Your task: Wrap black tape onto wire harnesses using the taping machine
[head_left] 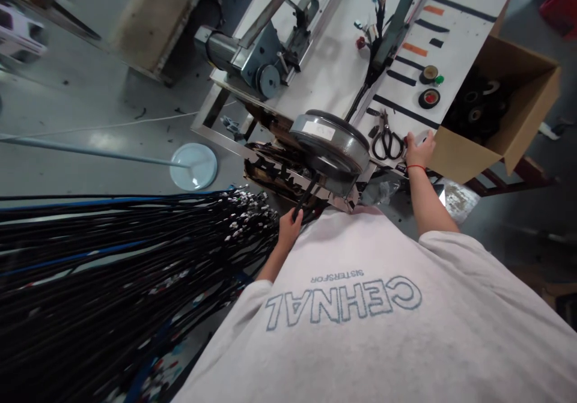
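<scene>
At the near end of the white bench, my left hand [289, 227] is closed around a black cable bundle [306, 197]. The bundle runs up beneath the round grey drum of a machine [331, 145]. My right hand [419, 149] rests on the bench's right edge, thumb and fingers apart. A small dark spot shows by its fingertips, too small to name. Just left of that hand lies a pair of black-handled scissors [387, 143]. Beyond the drum, a black wire harness [373, 69] with coloured connectors stretches along the bench.
Two tape rolls [430, 98] lie beside black and orange strips on the bench. An open cardboard box [478, 154] with dark rolls stands at right. A motorised device [256, 60] sits at upper left. Many black cables [135, 259] hang at left, near a round pale base [193, 167].
</scene>
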Demonstrator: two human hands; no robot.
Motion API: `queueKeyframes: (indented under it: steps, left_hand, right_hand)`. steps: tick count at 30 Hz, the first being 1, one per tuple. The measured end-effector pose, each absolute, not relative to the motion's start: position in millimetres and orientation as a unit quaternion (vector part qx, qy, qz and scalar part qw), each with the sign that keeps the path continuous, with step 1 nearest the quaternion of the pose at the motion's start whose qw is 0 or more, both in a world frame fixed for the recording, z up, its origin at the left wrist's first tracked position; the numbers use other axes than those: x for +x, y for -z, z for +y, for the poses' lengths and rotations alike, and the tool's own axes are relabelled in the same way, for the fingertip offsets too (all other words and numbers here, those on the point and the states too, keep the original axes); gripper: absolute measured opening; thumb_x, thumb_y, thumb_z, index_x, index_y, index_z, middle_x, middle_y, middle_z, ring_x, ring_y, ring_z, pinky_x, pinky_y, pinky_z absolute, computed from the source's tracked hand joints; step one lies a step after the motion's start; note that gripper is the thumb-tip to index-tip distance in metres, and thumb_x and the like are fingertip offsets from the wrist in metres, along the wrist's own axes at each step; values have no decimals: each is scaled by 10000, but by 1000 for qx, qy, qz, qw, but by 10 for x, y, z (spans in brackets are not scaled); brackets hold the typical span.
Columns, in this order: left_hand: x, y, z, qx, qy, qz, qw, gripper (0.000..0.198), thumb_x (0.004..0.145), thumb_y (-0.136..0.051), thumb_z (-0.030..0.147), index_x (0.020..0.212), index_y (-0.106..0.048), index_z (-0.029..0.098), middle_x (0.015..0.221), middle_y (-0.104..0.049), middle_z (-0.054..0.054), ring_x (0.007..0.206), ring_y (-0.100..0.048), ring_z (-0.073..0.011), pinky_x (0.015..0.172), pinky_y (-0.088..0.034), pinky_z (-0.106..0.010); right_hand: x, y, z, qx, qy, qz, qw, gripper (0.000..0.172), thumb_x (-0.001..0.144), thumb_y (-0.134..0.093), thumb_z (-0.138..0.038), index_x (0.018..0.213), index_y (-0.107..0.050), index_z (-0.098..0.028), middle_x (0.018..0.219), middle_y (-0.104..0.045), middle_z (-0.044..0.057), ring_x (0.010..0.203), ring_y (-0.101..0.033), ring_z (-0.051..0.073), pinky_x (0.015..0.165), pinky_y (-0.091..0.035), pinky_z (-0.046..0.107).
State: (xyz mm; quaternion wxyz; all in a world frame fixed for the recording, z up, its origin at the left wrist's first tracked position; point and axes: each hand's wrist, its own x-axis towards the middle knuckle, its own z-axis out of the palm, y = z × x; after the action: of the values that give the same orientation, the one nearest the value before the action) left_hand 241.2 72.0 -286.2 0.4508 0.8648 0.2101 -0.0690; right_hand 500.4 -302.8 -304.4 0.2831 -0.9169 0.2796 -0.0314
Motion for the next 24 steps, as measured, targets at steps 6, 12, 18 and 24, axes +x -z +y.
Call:
queueKeyframes:
  steps: [6, 12, 18, 24]
  left_hand:
    - [2487, 2526, 602, 846, 24, 251, 471, 407, 838, -498, 569, 639, -388, 232, 549, -340, 39, 548, -358, -131, 523, -301, -255]
    - [2732, 2568, 444, 839, 20, 231, 492, 373, 843, -499, 554, 689, -443, 219, 578, -410, 34, 570, -412, -131, 561, -345, -245]
    - [2959, 2646, 372, 840, 5, 205, 502, 311, 850, -509, 497, 771, -530, 197, 672, -573, -1, 683, -555, -157, 671, -437, -244]
    - [3066, 2812, 428, 848, 57, 211, 483, 273, 843, -524, 451, 802, -579, 186, 709, -664, -33, 704, -631, -181, 703, -472, -266]
  right_hand:
    - [4992, 3046, -3019, -914, 30, 288, 285, 751, 887, -514, -574, 1476, -329, -147, 1391, -455, 203, 1287, -470, 314, 1020, -433, 486]
    - [4991, 3098, -3035, -919, 34, 278, 278, 770, 884, -499, -609, 1468, -343, -132, 1373, -458, 226, 1255, -492, 322, 993, -443, 484]
    - [4992, 3172, -3065, -928, 35, 266, 257, 780, 892, -430, -661, 1463, -352, -134, 1361, -458, 241, 1220, -512, 328, 984, -441, 486]
    - [4979, 3153, -3032, -918, 51, 285, 272, 672, 933, -368, -614, 1440, -384, -173, 1342, -480, 226, 1153, -557, 333, 945, -452, 530]
